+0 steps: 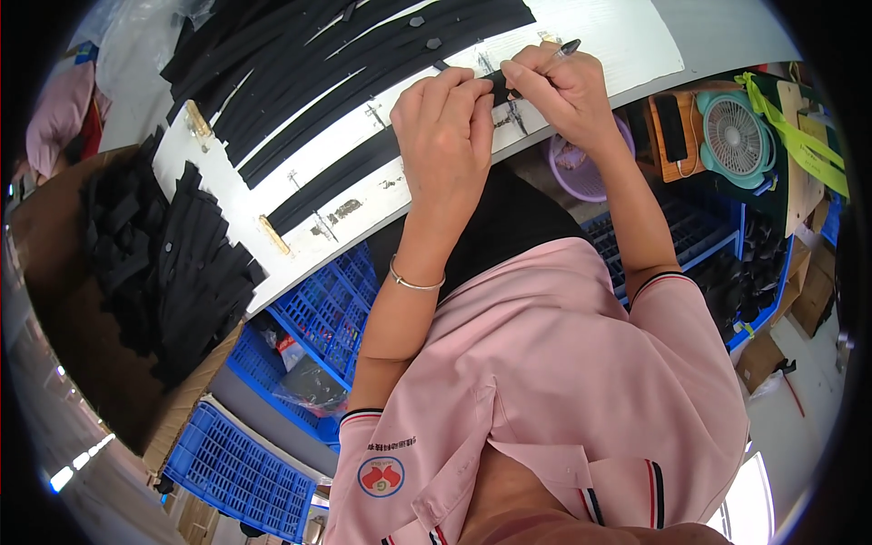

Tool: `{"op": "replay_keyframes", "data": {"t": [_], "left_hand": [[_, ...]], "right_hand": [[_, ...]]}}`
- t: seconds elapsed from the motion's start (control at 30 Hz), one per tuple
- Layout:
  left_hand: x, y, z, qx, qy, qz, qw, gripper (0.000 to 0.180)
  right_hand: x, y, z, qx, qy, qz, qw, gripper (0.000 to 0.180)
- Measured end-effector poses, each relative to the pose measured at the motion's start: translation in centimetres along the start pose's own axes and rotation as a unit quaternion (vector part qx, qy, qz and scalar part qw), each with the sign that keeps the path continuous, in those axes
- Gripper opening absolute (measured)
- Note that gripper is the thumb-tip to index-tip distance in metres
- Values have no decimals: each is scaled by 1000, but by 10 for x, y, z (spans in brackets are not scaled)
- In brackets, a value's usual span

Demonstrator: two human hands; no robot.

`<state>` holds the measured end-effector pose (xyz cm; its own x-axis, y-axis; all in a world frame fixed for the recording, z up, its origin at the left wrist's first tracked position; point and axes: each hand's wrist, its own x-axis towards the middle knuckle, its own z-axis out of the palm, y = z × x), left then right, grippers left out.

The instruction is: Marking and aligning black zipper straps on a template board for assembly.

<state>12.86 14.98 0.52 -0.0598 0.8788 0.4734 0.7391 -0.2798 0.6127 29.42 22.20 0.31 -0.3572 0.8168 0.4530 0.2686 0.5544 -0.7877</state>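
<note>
A long black fabric strip (pixel 336 181) lies along the near edge of a white board (pixel 627 44), passing under both hands. My left hand (pixel 445 136) rests over it with the fingers curled and pressed down on it. Close by on the right, my right hand (pixel 568 95) grips a dark pen (pixel 569 49), its upper end sticking out above the fingers. The pen's writing end is hidden. Short marks and tape patches show on the board beside the strip.
Many black strips (pixel 336 91) spread over the far part of the board. More black pieces (pixel 173 263) hang into a cardboard box (pixel 54 300) at left. Below are blue crates (pixel 241 468) and a purple basket (pixel 581 177). A phone (pixel 670 127) and a green fan (pixel 736 136) stand right.
</note>
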Motion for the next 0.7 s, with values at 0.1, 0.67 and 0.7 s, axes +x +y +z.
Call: {"op": "replay_keyframes", "data": {"t": [0.1,0.67,0.7], "left_hand": [[-1,-1,0,-2,0,-3,1000,13],[-7,3,-21,92,-69,1,993,52],[-4,-2,-21,97,-64,6,993,52]], "right_hand": [[0,-2,1,-2,0,14,1000,25],[-8,-13,-9,91,71,159,980,22],[-10,-12,-7,110,97,176,973,21]]}}
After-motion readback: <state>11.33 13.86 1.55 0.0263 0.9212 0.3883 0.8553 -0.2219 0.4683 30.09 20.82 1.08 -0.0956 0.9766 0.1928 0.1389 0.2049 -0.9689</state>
